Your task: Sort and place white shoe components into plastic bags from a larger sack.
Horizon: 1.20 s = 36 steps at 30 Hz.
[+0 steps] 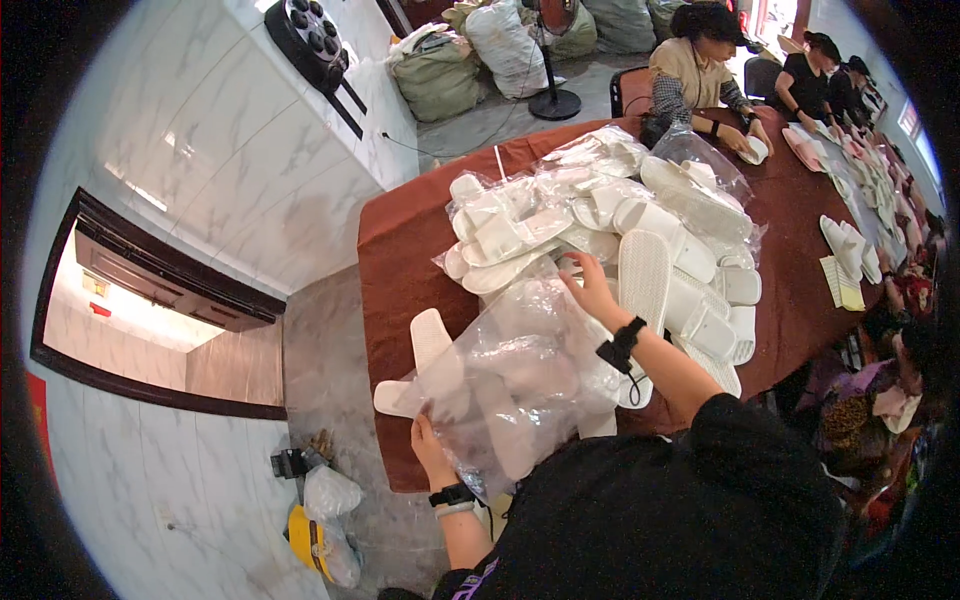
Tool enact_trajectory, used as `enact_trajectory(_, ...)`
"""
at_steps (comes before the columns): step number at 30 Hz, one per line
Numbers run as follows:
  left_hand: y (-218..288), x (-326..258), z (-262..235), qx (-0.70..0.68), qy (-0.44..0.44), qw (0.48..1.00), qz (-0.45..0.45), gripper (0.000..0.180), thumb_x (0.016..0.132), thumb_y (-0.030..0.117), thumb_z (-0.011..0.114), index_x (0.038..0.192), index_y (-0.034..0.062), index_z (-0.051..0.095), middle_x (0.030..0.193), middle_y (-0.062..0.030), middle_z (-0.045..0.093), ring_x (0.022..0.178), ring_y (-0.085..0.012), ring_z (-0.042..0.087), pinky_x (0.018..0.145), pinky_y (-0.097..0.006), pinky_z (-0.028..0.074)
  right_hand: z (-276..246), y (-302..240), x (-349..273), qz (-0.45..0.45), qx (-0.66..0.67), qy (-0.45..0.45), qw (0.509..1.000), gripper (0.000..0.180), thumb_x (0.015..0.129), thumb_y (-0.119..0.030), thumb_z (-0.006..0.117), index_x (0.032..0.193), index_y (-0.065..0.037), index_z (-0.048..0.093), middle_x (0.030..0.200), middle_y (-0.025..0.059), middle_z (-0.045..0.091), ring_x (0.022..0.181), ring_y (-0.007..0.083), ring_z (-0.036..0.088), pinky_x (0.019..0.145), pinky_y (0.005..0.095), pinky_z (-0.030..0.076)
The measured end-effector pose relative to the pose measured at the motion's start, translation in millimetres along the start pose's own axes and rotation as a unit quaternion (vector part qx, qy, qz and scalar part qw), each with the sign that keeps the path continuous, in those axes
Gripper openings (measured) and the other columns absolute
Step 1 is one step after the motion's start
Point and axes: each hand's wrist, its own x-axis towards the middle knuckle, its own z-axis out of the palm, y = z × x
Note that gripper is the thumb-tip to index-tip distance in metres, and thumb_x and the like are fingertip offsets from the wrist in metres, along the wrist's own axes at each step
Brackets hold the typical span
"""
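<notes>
A large clear plastic bag [525,350] is spread in front of me, held at two ends. My left hand [430,455] is closed on its lower left edge. At its upper right, my right hand [592,288] has curled fingers on the film. A pair of white slide slippers [432,340] lies at the table's left side, partly behind the bag. Beyond the bag, a pile of white slippers [520,232] is heaped, many in clear wrapping. Loose white slippers [645,270] lie close by my right wrist.
A brown cloth covers the table [400,235]. Across it, a person [695,75] handles a white slipper [755,150]; other people work farther right. Stuffed sacks [440,80] and a fan [553,100] stand behind. A yellow item [308,540] and plastic bags sit on the left floor.
</notes>
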Motion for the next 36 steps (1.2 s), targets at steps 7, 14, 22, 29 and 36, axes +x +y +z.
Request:
enact_trajectory(7,-8,19,2,0.035,-0.012,0.999,0.02,0.042,0.099,0.027,0.043,0.131,0.0009,0.042,0.121,-0.0123,0.054,0.099,-0.0222,0.058,0.081,-0.036,0.052,-32,-68,-87,-0.297,-0.146,-0.29,0.898,0.057,0.076,-0.036,0.069,0.128,-0.022,0.052,0.134,0.0116,0.045,0.121,0.0299,0.043,0.1,0.0477,0.033)
enact_trajectory(14,-7,24,24,0.012,0.02,0.997,0.069,0.056,0.094,0.015,0.05,0.139,-0.0043,0.023,0.136,-0.0172,0.034,0.106,-0.0293,0.052,0.084,-0.038,0.051,-28,-23,-26,-0.154,-0.081,-0.334,0.926,0.039,0.079,-0.032,0.065,0.115,-0.018,0.06,0.13,0.0126,0.048,0.114,0.0325,0.05,0.094,0.0441,0.042)
enact_trajectory(22,-24,13,11,0.144,0.098,0.979,0.103,0.03,0.085,0.01,0.059,0.106,-0.0051,0.044,0.113,-0.0143,0.04,0.096,-0.0252,0.05,0.083,-0.036,0.046,-38,38,133,-0.14,-0.367,0.046,0.918,0.024,0.074,-0.02,0.064,0.097,-0.017,0.067,0.109,0.0129,0.06,0.099,0.0282,0.058,0.088,0.0468,0.041)
enact_trajectory(29,-37,0,-24,0.072,0.066,0.995,0.019,0.003,0.083,-0.002,0.052,0.087,-0.0006,0.052,0.098,-0.0093,0.055,0.091,-0.0177,0.051,0.08,-0.028,0.043,-56,32,133,-0.014,-0.166,0.032,0.986,0.02,0.081,-0.015,0.059,0.098,-0.014,0.07,0.092,0.0098,0.066,0.087,0.0281,0.062,0.076,0.0361,0.049)
enact_trajectory(36,2,7,11,0.497,-0.13,0.805,0.297,0.045,0.084,-0.003,0.046,0.13,-0.0051,0.043,0.127,-0.0146,0.051,0.115,-0.026,0.051,0.095,-0.033,0.043,-173,-18,168,-0.14,0.031,0.127,0.981,0.019,0.082,-0.007,0.062,0.1,-0.007,0.069,0.09,0.0134,0.068,0.077,0.0209,0.065,0.07,0.0313,0.05)
